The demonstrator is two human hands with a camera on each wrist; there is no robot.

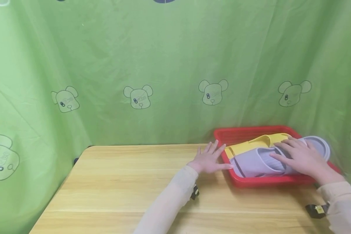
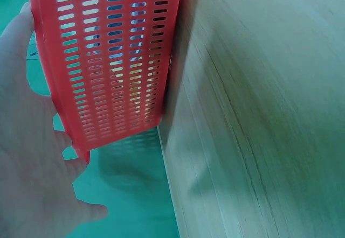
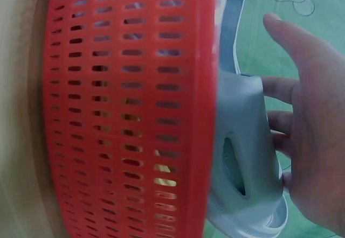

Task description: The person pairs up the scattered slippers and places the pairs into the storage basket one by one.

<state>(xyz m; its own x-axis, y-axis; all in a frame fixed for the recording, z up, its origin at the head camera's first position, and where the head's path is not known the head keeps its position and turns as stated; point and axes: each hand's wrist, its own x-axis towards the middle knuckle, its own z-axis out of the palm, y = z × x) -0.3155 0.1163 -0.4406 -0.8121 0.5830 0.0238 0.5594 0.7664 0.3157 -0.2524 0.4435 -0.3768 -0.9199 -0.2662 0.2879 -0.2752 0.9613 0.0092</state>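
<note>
A red plastic basket (image 1: 269,180) with slotted walls stands at the table's right back and holds slippers. A yellow slipper (image 1: 245,146) lies along the back, with a pale lavender slipper (image 1: 247,162) in front of it. Another pale sole end (image 1: 321,146) sticks out over the basket's right side. My left hand (image 1: 207,161) is spread at the basket's left rim, its thumb by the lavender slipper's toe. From above, my right hand (image 1: 304,157) rests on the pale slippers; in the right wrist view its fingertips touch a slipper's upper (image 3: 242,125), thumb held away.
The light wood table (image 1: 120,188) extends left and forward of the basket. Green curtains (image 1: 169,58) with bear-head prints hang behind and at both sides, close to the basket's back. Small black devices (image 1: 316,210) sit at both wrists.
</note>
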